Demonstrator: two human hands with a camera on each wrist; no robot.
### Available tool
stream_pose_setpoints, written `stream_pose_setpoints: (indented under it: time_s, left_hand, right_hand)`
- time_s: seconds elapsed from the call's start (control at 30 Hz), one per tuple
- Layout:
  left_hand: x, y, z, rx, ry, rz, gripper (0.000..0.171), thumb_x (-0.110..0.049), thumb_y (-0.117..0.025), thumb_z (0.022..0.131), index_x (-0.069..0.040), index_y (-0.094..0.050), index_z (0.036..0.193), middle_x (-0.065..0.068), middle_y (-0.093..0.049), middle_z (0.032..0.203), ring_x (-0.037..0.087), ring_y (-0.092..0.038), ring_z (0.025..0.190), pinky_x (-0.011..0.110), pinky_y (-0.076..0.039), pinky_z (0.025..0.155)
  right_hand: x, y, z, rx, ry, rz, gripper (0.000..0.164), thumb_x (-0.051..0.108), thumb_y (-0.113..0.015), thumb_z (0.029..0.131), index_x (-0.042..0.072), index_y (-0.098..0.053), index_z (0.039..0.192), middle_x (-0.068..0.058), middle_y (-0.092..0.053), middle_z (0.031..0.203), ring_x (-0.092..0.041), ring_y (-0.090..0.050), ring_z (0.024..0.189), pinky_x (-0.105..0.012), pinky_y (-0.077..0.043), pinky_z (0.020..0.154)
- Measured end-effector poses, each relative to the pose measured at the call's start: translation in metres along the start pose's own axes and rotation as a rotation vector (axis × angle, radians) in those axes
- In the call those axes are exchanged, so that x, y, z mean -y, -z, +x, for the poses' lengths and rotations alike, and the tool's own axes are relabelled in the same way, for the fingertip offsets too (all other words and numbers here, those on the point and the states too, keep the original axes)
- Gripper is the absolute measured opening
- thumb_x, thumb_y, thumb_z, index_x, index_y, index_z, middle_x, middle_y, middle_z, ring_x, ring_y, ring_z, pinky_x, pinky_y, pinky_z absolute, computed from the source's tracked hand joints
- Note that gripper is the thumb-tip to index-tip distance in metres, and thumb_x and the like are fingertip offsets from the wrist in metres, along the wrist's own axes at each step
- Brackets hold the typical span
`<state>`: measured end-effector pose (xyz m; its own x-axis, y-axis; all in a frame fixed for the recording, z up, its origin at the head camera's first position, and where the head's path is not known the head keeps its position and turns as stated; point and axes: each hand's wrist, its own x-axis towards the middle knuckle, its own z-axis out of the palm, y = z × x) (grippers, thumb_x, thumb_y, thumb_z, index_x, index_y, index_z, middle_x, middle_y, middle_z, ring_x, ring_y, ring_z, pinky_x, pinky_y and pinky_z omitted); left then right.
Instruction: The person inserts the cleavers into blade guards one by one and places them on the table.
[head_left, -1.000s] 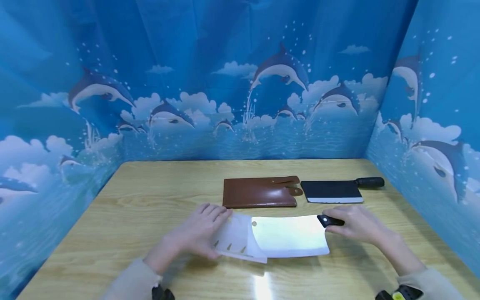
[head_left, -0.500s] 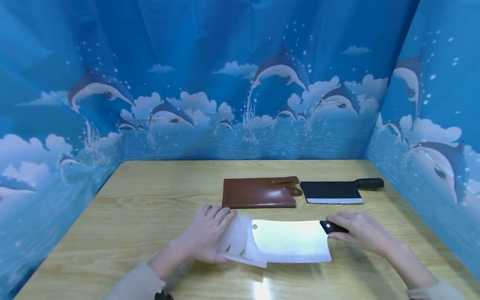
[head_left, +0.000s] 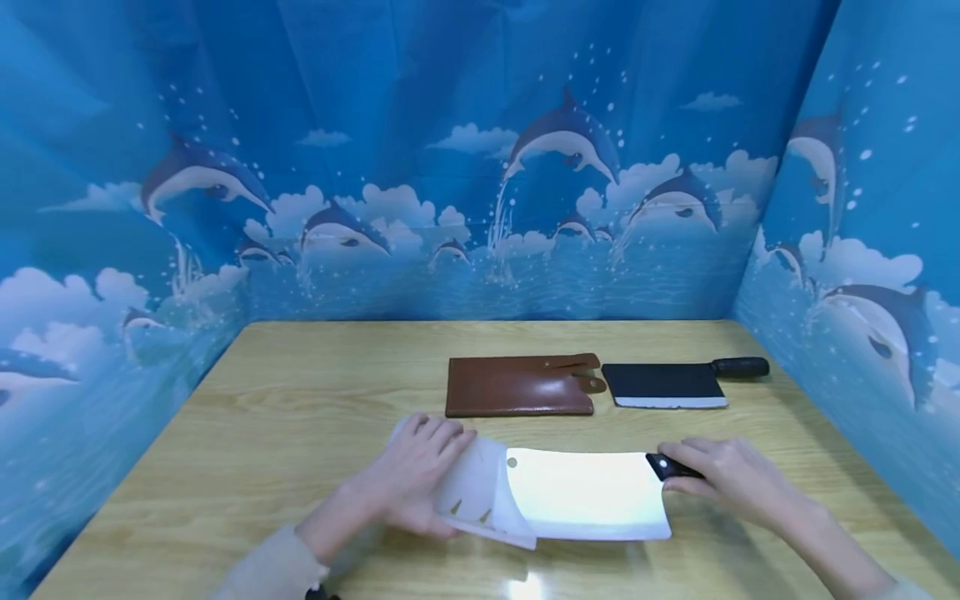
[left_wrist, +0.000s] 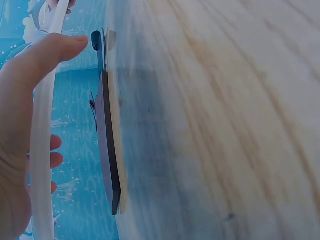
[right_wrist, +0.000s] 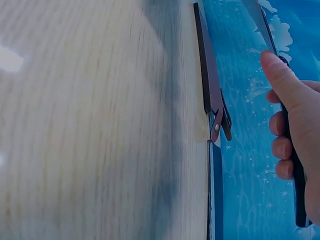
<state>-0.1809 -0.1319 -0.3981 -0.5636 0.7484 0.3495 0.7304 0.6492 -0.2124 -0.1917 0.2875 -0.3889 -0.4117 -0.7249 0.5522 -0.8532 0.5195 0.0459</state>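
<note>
the left hand (head_left: 420, 479) grips a white sheath (head_left: 483, 483); the right hand (head_left: 727, 477) holds the black handle (head_left: 678, 468) of a silver cleaver (head_left: 588, 496), both raised off the worktop (head_left: 315, 400). the blade's 9 o'clock end meets the sheath's mouth; how deep it sits i cannot tell. from that blade, a brown sheath (head_left: 510, 387) lies at 11 o'clock, a dark cleaver (head_left: 660, 383) at 1.

White sheath (head_left: 486, 487); silvery blade (head_left: 588, 493), black handle (head_left: 677, 467); brown case (head_left: 517, 387); blue dolphin-print backdrop (head_left: 420, 92).
</note>
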Motion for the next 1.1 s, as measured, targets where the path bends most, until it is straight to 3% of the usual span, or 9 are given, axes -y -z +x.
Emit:
stream_pose_setpoints:
  time_s: [0.17,0.33,0.57,0.8,1.1]
  left_hand:
    - [-0.001,0.001,-0.001,-0.001,0.006,-0.019,0.108,-0.077,-0.062,0.053,-0.008,-0.044,0.133,0.007,-0.051,0.118,0.020,-0.048,0.104,0.044,-0.040,0.089]
    - [-0.001,0.000,-0.002,0.001,0.006,-0.032,0.105,-0.075,-0.064,0.052,-0.009,-0.044,0.131,0.006,-0.052,0.116,0.019,-0.048,0.104,0.043,-0.040,0.088]
    - [0.000,-0.002,-0.001,-0.003,0.005,-0.051,0.103,-0.075,-0.064,0.053,-0.008,-0.047,0.130,0.006,-0.053,0.116,0.019,-0.048,0.102,0.040,-0.042,0.085]
    - [0.000,-0.002,0.000,0.032,0.012,-0.046,0.104,-0.075,-0.065,0.053,-0.009,-0.046,0.131,0.005,-0.052,0.118,0.019,-0.048,0.104,0.042,-0.041,0.087]
    - [0.000,-0.003,-0.004,0.066,0.016,-0.068,0.104,-0.071,-0.068,0.052,-0.007,-0.047,0.131,0.006,-0.052,0.119,0.019,-0.048,0.105,0.043,-0.041,0.088]
  right_hand:
    - [0.006,0.004,-0.001,0.038,-0.067,0.029,0.036,0.030,-0.074,0.074,0.006,-0.069,0.099,0.003,-0.065,0.077,0.009,-0.045,0.056,-0.009,-0.035,0.045]
    - [0.010,0.004,0.000,0.057,-0.074,0.029,0.036,0.032,-0.073,0.075,0.006,-0.069,0.099,0.005,-0.063,0.076,0.010,-0.041,0.056,-0.009,-0.033,0.044]
    - [0.016,-0.003,0.002,0.076,-0.106,0.001,0.037,0.033,-0.074,0.074,0.007,-0.069,0.100,0.001,-0.068,0.082,-0.006,-0.063,0.067,-0.017,-0.047,0.053]
    - [0.021,-0.009,0.005,0.072,-0.117,0.026,0.035,0.032,-0.074,0.075,0.007,-0.069,0.099,0.004,-0.066,0.080,0.002,-0.056,0.064,-0.014,-0.041,0.048]
    - [0.025,-0.013,0.006,0.112,-0.118,0.020,0.033,0.033,-0.071,0.078,0.007,-0.068,0.099,0.000,-0.067,0.081,-0.001,-0.058,0.064,-0.014,-0.043,0.048]
